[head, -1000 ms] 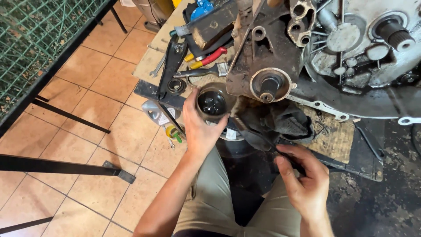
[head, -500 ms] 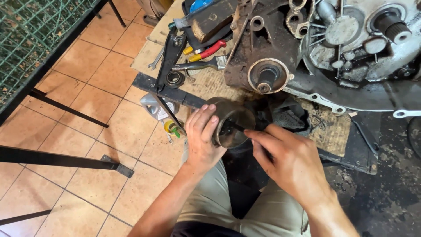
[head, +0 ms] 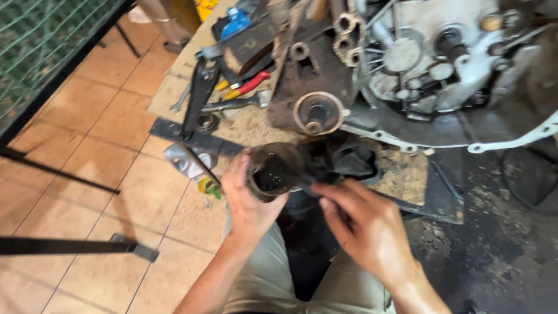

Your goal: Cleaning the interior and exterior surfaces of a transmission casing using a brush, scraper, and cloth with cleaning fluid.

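Your left hand [head: 247, 200] still clamped round the greasy cylinder [head: 273, 172], your right hand [head: 363, 224] drawn slightly back, fingers pinched on a thin tool [head: 307, 187] at its mouth

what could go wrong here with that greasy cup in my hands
The cup looks greasy inside, and only the left hand grips it, so it may slip onto the tile floor. The right hand works a dark rag at its rim; grease could drip onto the trousers.

Blue bottle [head: 235, 22], top centre-left among tools. Grey oil jug [head: 185, 160], dark label, lying centre-left on tiles. Yellow package corner [head: 204, 8], top edge.
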